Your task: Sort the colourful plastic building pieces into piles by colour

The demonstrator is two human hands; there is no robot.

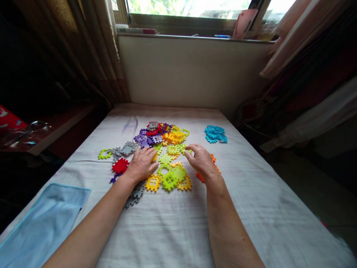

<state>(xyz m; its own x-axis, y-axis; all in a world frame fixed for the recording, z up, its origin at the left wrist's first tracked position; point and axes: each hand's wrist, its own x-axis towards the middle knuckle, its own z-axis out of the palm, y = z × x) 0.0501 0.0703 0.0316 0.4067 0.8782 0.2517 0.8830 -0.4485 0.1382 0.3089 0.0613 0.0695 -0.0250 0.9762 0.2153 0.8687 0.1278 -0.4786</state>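
Observation:
Notched plastic pieces lie spread over the white sheet. My left hand point(141, 163) rests palm down, fingers spread, at the left of the green and yellow pieces, with a red piece point(120, 166) and grey pieces point(129, 148) beside it. My right hand point(198, 158) is at the right of the lime green pieces point(170, 180); its thumb and fingertips are close around the edge of a small green piece point(183, 149), and whether they grip it is unclear. Orange pieces point(200, 177) lie partly hidden under the right wrist. Purple pieces point(144, 138) and yellow-orange pieces point(173, 137) are heaped beyond both hands.
A pile of blue pieces point(216, 134) sits at the back right of the bed point(251, 208). A light blue cloth point(46, 219) lies at the front left. Beyond the far edge stands a wall point(189, 70) under a window, with curtains point(97, 48) at the left.

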